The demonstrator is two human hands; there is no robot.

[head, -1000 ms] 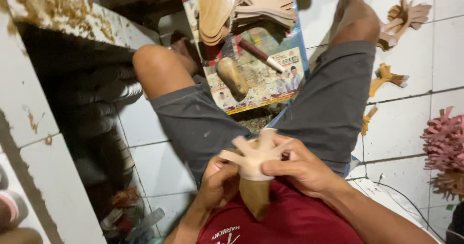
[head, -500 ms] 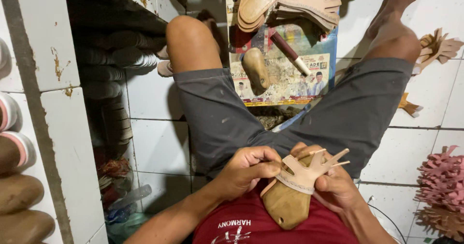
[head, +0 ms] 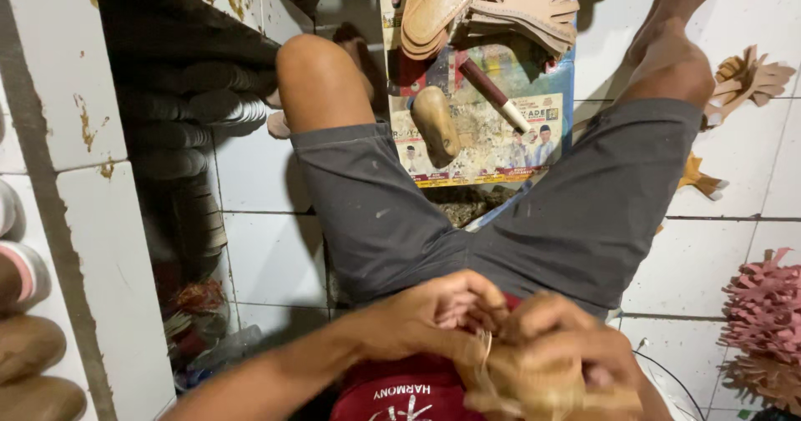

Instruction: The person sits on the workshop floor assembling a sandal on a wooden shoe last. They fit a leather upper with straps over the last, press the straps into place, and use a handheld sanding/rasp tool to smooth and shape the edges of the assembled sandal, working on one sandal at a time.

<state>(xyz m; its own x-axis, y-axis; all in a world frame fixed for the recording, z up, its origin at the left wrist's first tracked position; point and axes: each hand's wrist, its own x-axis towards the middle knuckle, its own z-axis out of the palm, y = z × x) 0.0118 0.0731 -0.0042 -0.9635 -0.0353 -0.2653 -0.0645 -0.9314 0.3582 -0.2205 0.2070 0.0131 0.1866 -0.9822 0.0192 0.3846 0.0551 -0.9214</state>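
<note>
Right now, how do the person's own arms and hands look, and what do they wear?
Both arms are bare: no sleeve reaches the forearms, and no glove, watch or ring shows. The left hand is fairly sharp; the right hand is blurred, so small details there cannot be told. Below them shows a red shirt with white print, and grey shorts with pale specks.

A person is sitting on a white tiled floor [head: 267, 254] with legs spread, wearing grey shorts [head: 534, 221]. The left hand [head: 434, 312] and the right hand [head: 567, 350] are closing together around a tan cut-out shoe upper [head: 534, 383] held over the lap, its thin straps sticking out between the fingers. Ahead, a wooden shoe last [head: 435, 122] and a hammer [head: 496, 95] are lying on a printed poster [head: 501, 150], with stacked tan soles [head: 434, 4] beyond.
</note>
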